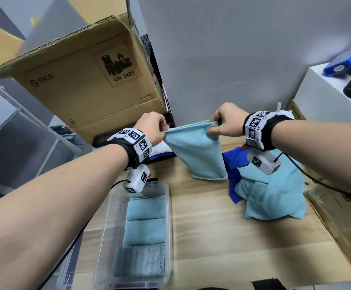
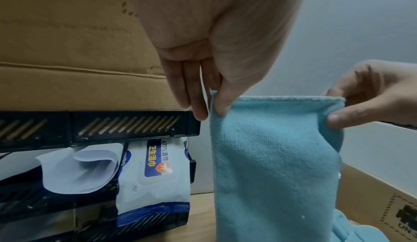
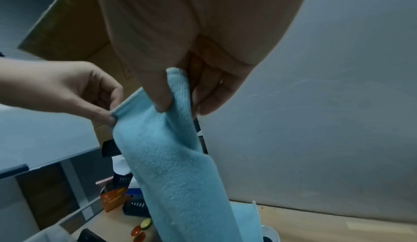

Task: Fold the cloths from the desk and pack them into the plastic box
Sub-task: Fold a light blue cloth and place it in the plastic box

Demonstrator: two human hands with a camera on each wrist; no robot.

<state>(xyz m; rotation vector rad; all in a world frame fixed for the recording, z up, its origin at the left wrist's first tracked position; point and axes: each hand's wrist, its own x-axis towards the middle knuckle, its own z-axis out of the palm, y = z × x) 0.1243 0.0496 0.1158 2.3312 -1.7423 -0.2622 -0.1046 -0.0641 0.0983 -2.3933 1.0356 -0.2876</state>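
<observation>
The left forearm (image 1: 44, 201) reaches over the plastic box (image 1: 105, 222), where three folded cloths (image 1: 145, 225) already lie in a row. Left hand (image 1: 152, 126) and right hand (image 1: 226, 120) each pinch a top corner of the light-blue cloth (image 1: 197, 151), hanging it above the desk (image 1: 222, 237), likely to straighten it for folding; the unfolded pile (image 1: 273, 193) waits just beside it

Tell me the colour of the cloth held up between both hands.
Light blue, plain, no pattern: the cloth shows best in the left wrist view.
</observation>
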